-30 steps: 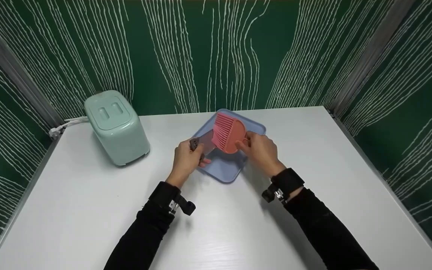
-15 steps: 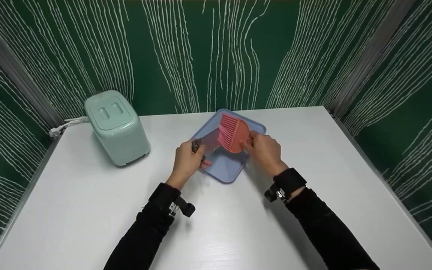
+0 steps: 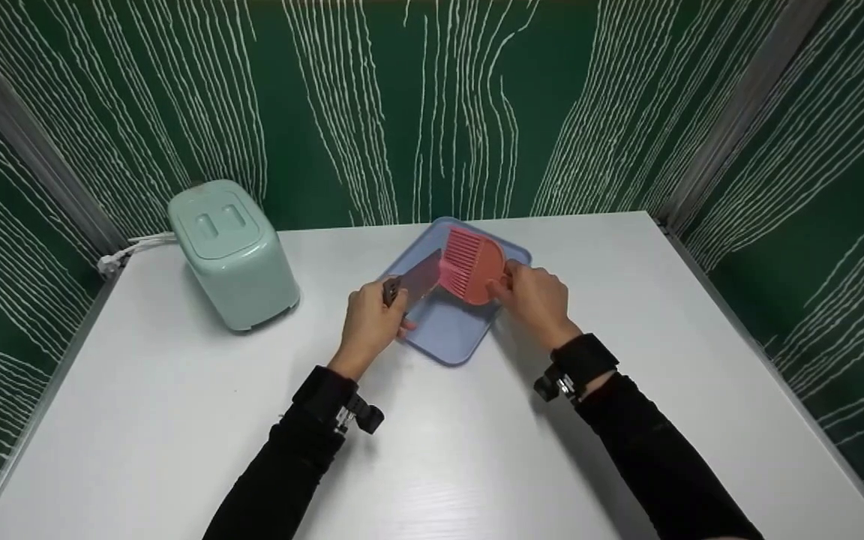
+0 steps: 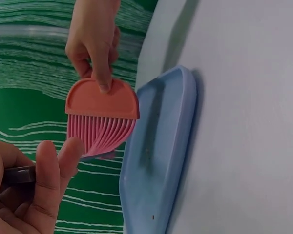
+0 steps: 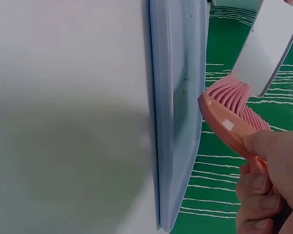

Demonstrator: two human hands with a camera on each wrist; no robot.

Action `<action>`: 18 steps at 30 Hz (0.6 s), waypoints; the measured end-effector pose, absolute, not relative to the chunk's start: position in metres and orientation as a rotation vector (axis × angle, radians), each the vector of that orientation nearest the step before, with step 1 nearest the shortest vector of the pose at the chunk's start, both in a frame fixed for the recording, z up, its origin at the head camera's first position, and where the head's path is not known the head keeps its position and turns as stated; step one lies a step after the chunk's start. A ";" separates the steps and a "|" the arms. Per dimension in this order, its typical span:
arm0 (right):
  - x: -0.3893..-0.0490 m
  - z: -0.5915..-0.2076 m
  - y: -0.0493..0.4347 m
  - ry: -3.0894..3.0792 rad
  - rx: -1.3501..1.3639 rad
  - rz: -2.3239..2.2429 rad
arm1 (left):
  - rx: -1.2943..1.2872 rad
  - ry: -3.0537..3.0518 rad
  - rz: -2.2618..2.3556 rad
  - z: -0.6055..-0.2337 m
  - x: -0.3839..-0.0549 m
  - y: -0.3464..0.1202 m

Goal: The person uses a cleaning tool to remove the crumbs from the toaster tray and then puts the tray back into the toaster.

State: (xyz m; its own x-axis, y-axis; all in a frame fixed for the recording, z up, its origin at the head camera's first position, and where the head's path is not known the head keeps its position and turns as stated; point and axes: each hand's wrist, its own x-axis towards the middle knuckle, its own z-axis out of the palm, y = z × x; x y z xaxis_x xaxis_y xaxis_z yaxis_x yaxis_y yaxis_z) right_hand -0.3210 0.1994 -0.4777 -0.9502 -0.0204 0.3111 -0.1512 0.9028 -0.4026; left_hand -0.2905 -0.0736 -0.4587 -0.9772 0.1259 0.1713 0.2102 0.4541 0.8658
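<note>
My left hand (image 3: 369,321) grips the dark handle of a cleaver (image 3: 421,279), whose flat, shiny blade points to the right. The handle end (image 4: 19,174) shows between thumb and fingers in the left wrist view. My right hand (image 3: 537,304) holds a small brush (image 3: 487,271) with a coral back and pink bristles (image 4: 100,130). In the right wrist view those bristles bend against the end of the blade (image 5: 267,46). Both tools are over a blue tray (image 3: 448,337), which has a few small specks on its floor (image 5: 183,90).
A mint-green toaster (image 3: 237,255) stands at the back left of the white table (image 3: 432,450), its white cord and plug (image 3: 111,262) beside it. Green walls with white streaks (image 3: 462,112) enclose the table at the back and sides.
The brush has moved a little to the right along the blade, and its bristles are now at the blade's end. The left hand keeps the cleaver in nearly the same spot.
</note>
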 end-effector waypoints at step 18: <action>-0.319 -0.477 0.207 -2.784 0.106 0.561 | -0.365 -2.627 -1.399 -0.462 -0.295 -0.081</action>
State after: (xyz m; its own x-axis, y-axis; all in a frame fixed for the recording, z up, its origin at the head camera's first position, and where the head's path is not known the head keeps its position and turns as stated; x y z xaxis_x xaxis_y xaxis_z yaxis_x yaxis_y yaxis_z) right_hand -0.3193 0.2074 -0.4775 -0.9526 -0.0129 0.3039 -0.1297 0.9210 -0.3674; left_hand -0.2947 -0.0815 -0.4624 -0.9603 0.1462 0.2375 0.2786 0.5372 0.7961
